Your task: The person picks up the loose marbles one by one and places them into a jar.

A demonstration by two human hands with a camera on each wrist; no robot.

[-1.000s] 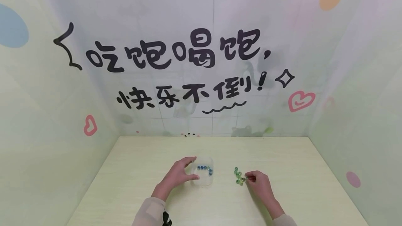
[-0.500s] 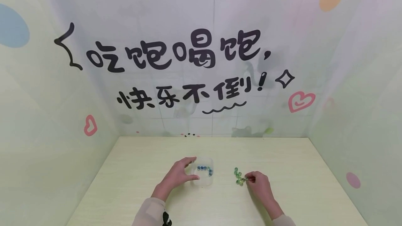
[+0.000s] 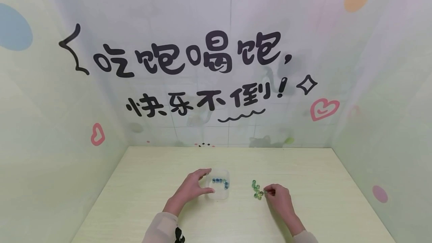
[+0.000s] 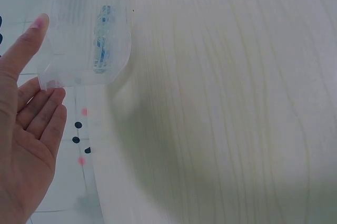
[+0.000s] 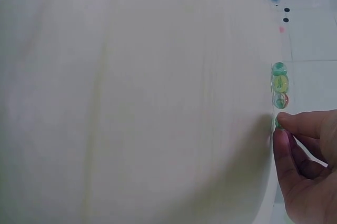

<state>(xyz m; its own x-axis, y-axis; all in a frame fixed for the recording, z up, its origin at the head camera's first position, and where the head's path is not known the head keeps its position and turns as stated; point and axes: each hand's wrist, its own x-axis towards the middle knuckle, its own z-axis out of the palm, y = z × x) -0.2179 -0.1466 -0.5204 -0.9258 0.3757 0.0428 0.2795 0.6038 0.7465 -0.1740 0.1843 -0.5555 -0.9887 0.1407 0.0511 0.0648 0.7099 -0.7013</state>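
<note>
A clear plastic box stands on the table in the head view, several blue marbles lying in it. My left hand holds the box from its left side, thumb at the near wall and fingers at the far one. To the right of the box lies a loose cluster of green and yellowish glass marbles. At the cluster's right edge, my right hand pinches a green marble between thumb and fingertip. That marble is mostly covered by the fingers.
The pale wood-grain table ends at a printed back wall with dark lettering. Similar side walls rise at left and right. Bare tabletop separates the box from the loose marbles.
</note>
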